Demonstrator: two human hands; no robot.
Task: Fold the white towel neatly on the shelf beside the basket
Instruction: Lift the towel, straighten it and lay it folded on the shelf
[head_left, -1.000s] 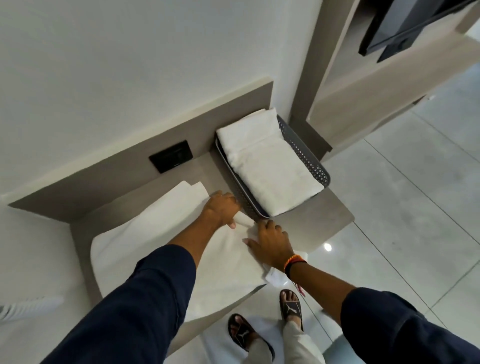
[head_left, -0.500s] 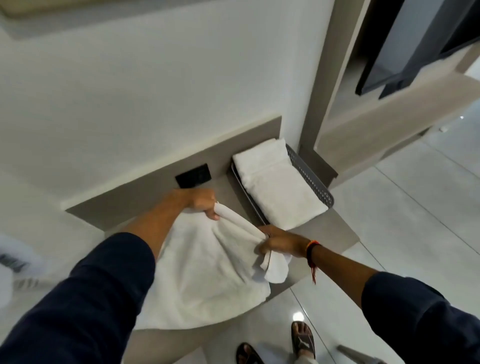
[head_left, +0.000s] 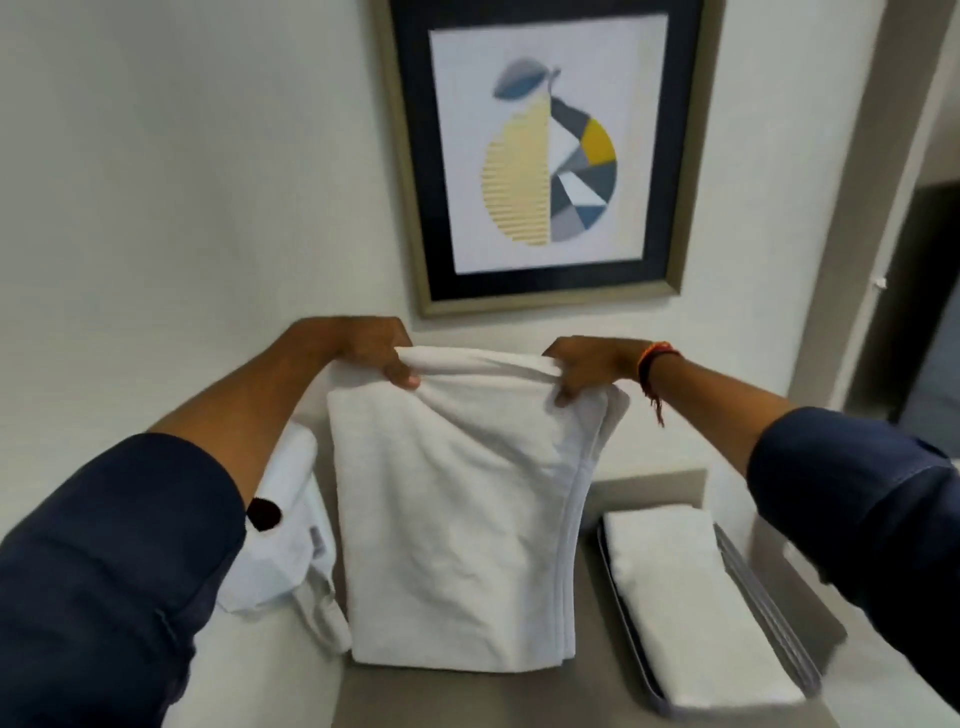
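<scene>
While the left hand (head_left: 371, 358) and right hand (head_left: 587, 371) pinch its top fold, the white towel (head_left: 457, 519) hangs doubled above the shelf (head_left: 613, 696), left of the basket (head_left: 769, 613); final folds and laying down remain.

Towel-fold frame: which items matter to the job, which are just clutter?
In the job:
- white towel, held up by its top edge
- left hand and right hand, both gripping it
- shelf
- basket, holding a folded towel

Just there:
- framed pear picture
- white cloth left of the towel
</scene>
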